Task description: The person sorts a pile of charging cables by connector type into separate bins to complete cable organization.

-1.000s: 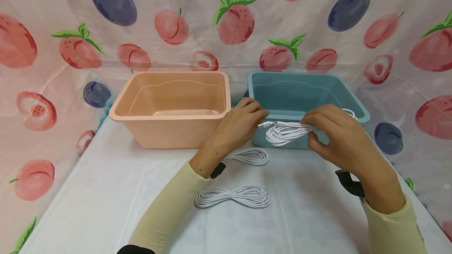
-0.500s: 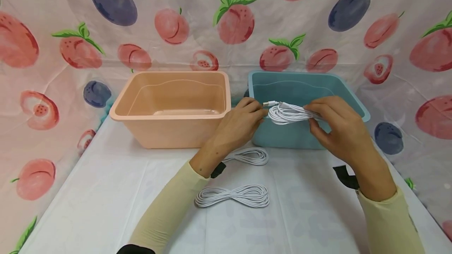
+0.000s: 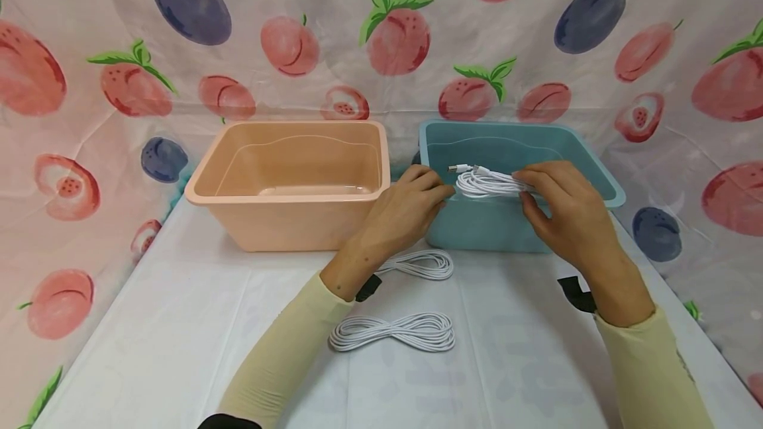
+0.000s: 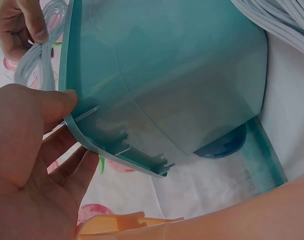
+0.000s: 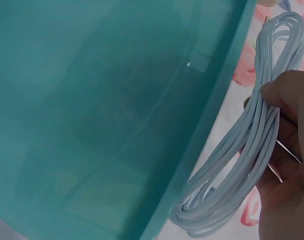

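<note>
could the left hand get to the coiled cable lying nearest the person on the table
Probably yes. The left hand only grips the teal bin's rim, and the nearest cable coil lies uncovered on the table just beside that forearm.

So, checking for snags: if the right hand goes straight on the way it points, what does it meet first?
Probably nothing at once: the right hand holds the white cable over the teal bin; next likely the bin's inside, though depth is unclear.

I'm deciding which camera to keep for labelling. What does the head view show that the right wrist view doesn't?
Only the head view shows the peach bin, two coiled cables on the table, and the left hand at the teal bin's rim. Only the right wrist view shows the thumb pressing the strands close up. Both show the right hand holding the white cable coil at the teal bin.
</note>
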`<state>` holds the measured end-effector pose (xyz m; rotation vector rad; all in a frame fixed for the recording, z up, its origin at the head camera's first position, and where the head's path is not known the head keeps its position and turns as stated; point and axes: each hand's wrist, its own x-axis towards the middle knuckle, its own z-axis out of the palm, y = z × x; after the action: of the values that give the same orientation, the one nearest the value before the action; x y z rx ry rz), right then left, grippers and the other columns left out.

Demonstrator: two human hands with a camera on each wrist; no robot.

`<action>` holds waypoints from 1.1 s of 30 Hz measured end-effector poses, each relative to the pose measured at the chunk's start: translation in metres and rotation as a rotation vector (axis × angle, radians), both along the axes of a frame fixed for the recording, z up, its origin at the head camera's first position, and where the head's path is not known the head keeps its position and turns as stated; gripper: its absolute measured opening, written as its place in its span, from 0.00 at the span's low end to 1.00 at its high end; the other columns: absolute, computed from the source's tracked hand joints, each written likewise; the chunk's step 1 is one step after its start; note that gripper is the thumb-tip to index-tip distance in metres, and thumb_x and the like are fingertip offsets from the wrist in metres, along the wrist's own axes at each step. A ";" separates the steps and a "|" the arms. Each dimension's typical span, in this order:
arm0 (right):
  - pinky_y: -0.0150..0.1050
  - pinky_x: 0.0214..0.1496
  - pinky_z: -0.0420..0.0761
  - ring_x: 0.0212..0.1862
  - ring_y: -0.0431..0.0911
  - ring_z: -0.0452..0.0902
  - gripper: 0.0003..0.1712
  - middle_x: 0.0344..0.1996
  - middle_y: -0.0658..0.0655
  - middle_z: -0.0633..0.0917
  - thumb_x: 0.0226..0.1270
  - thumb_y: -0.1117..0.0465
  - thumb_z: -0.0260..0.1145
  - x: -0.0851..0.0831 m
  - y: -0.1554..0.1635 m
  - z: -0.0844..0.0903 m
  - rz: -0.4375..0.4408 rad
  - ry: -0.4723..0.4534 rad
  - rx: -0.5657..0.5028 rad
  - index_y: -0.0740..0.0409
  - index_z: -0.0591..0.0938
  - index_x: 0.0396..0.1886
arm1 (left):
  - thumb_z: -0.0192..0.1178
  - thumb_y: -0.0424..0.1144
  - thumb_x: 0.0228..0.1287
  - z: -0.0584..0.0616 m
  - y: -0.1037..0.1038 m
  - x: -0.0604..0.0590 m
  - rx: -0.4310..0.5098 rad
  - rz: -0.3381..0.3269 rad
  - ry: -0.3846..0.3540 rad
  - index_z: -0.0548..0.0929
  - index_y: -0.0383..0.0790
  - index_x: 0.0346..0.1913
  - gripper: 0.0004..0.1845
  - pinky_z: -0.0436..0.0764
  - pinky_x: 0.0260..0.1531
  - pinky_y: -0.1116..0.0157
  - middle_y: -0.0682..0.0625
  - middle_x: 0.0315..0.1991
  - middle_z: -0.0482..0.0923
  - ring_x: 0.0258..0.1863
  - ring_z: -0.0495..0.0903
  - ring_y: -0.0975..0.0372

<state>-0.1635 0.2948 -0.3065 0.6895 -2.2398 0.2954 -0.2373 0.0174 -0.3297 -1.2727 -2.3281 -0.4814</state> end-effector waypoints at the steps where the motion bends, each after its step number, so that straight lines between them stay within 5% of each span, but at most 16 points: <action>1: 0.34 0.64 0.75 0.52 0.58 0.81 0.26 0.48 0.62 0.87 0.56 0.79 0.76 -0.001 0.000 -0.001 -0.007 0.000 0.003 0.64 0.87 0.56 | 0.60 0.39 0.81 0.000 0.000 0.000 -0.001 0.001 -0.002 0.89 0.47 0.60 0.13 0.81 0.58 0.65 0.51 0.55 0.84 0.63 0.75 0.57; 8: 0.55 0.55 0.80 0.51 0.59 0.82 0.23 0.48 0.63 0.87 0.60 0.79 0.74 -0.009 0.000 -0.007 -0.023 0.000 0.024 0.64 0.87 0.55 | 0.60 0.40 0.81 -0.001 0.000 0.000 -0.009 0.010 -0.005 0.88 0.46 0.62 0.14 0.82 0.58 0.65 0.51 0.56 0.84 0.64 0.75 0.57; 33: 0.54 0.56 0.78 0.50 0.60 0.80 0.18 0.47 0.63 0.86 0.61 0.80 0.72 -0.011 0.004 -0.013 -0.005 -0.041 0.003 0.66 0.87 0.50 | 0.61 0.39 0.80 -0.001 0.000 0.000 -0.004 0.005 0.004 0.88 0.45 0.62 0.15 0.81 0.59 0.65 0.51 0.55 0.84 0.63 0.75 0.57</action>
<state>-0.1743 0.2983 -0.3199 0.6849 -2.2810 0.3069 -0.2369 0.0170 -0.3309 -1.2681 -2.3293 -0.4729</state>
